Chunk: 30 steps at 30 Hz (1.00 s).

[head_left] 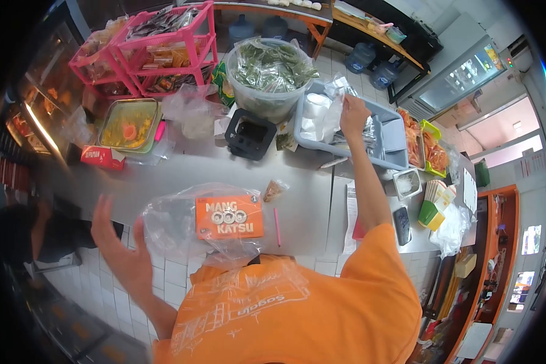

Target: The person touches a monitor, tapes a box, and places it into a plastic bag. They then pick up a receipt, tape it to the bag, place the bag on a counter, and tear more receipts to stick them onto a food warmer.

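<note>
My right hand (353, 116) reaches over the blue-grey bin (321, 147), its fingers closed on a clear plastic bag (333, 115) at the bin's middle. White rolls and packets lie around it in the bin. My left hand (122, 249) is raised at the left with its fingers spread and nothing in them. To its right, an orange box (229, 217) marked MANG KATSU lies inside a clear plastic bag (170, 221) on the metal table. Just beyond the box are a small packet (275, 190) and a pink pen (277, 227).
Across the table's back stand pink baskets (164, 42), a tray of yellow food (129, 124), a black device (250, 134) and a tub of leafy packets (267, 100). A phone (401, 225) and a metal container (407, 184) lie right. Another person's arm (40, 227) shows far left.
</note>
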{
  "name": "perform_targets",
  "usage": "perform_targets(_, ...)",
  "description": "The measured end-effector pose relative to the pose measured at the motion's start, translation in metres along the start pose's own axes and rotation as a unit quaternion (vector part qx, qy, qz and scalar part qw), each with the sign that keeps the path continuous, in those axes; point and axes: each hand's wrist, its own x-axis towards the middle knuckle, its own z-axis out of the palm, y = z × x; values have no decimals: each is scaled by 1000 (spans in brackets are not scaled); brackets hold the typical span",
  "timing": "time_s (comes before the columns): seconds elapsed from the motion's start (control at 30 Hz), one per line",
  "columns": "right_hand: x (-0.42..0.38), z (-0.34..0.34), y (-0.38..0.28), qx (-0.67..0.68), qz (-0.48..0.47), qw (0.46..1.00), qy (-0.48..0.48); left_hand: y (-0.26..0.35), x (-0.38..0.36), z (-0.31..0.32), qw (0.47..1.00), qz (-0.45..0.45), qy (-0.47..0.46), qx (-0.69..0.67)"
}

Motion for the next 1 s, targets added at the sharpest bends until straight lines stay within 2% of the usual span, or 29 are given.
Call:
perform_targets(0.07,1,-33,-30,52,4,997,60,37,10,13,974,67,-54,-208)
perform_targets(0.13,-4,-90,-96,39,-42,995,77,96,18,31,893,100,-203,-389)
perform_targets(0.17,-11,-119,-133,24,-75,995,63,126,18,51,863,114,-212,-445)
perform_targets(0.27,-39,-163,-189,66,-106,992,21,188,17,98,863,188,-104,-456)
perform_targets(0.33,-52,-179,-197,78,-98,992,-6,197,15,102,853,155,-187,-462)
perform_targets(0.47,-69,-196,-195,135,-12,991,20,189,15,96,841,164,-218,-467)
perform_targets(0.53,-75,-199,-196,127,-1,992,23,188,16,87,805,158,-261,-509)
perform_targets(0.57,-78,-201,-197,138,11,990,-3,190,10,89,809,154,-213,-526)
perform_targets(0.6,-81,-202,-197,150,22,988,-29,189,8,90,807,157,-216,-526)
perform_targets(0.67,-84,-203,-199,142,7,989,-45,182,6,91,802,111,-222,-543)
perform_targets(0.7,-87,-204,-206,215,54,974,-44,178,8,90,803,110,-222,-543)
perform_targets(0.73,-88,-206,-214,286,99,952,-44,174,11,88,760,7,-293,-579)
perform_targets(0.77,-90,-212,-222,291,79,952,-46,169,14,87,704,-96,-357,-606)
perform_targets(0.8,-95,-213,-229,294,75,952,-51,163,15,90,705,-101,-353,-606)
perform_targets(0.87,-104,-214,-241,339,134,919,-152,151,10,99,684,-75,-317,-653)
perform_targets(0.9,-108,-211,-238,343,108,920,-155,147,8,103,685,-80,-315,-652)
perform_targets(0.93,-109,-209,-238,344,106,919,-159,143,6,108,663,-107,-314,-672)
perform_targets(0.97,-106,-205,-238,336,148,923,-117,141,7,110,639,-131,-310,-692)
perform_targets(1.0,-103,-202,-236,327,189,923,-74,138,8,109,638,-133,-306,-694)
